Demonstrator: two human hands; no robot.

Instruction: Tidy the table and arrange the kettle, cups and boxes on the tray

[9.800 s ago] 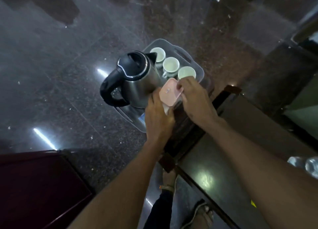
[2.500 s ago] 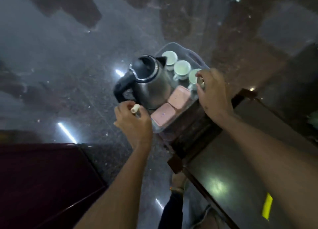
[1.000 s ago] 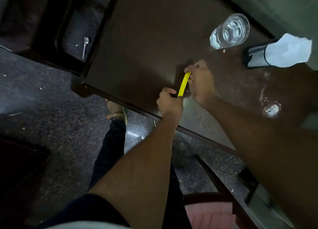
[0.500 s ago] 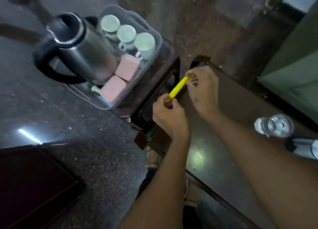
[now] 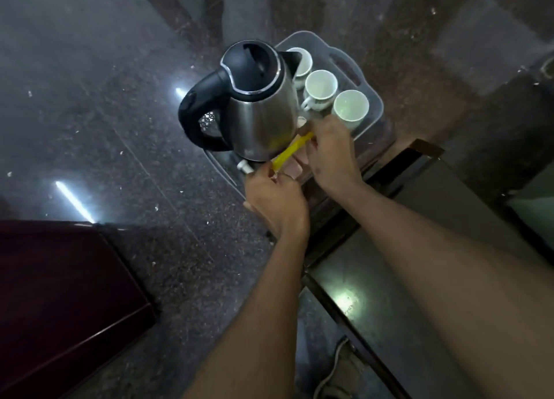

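Note:
A steel kettle (image 5: pixel 257 119) with a black lid and handle stands on the clear plastic tray (image 5: pixel 347 65). Three white cups (image 5: pixel 320 88) line the tray's far right side. Two pink boxes (image 5: pixel 295 167) lie beside the kettle, mostly hidden under my hands. A thin yellow stick (image 5: pixel 292 152) is held over the boxes: my left hand (image 5: pixel 275 197) pinches its near end, my right hand (image 5: pixel 329 152) grips its far end. A small white plug (image 5: pixel 243 166) lies at the kettle's base.
The tray sits on a small dark stand above a polished granite floor (image 5: pixel 120 128). A dark wooden table (image 5: pixel 419 278) runs to the right under my right forearm. A maroon piece of furniture (image 5: pixel 60 293) fills the lower left.
Both hands have carried the yellow stick from above the dark table over to the tray, now just above the pink boxes beside the kettle.

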